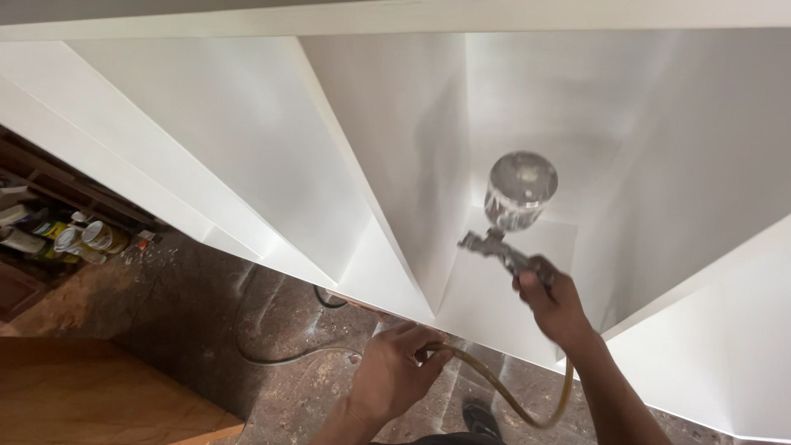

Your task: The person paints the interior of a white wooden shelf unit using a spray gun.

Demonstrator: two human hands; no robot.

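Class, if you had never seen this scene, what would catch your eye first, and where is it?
First, the spray gun with its shiny metal cup, held by the right hand inside the white cabinet. Below it, the left hand grips the yellowish hose over the speckled floor.

Glossy metal spray gun (pixel 512 216), smooth white-painted cabinet (pixel 247 140), rough floor (pixel 272 330).

Speckled brown floor (pixel 272 330), wooden board (pixel 91 395) lower left, cans (pixel 82 239) on a dark cluttered shelf (pixel 49 189)
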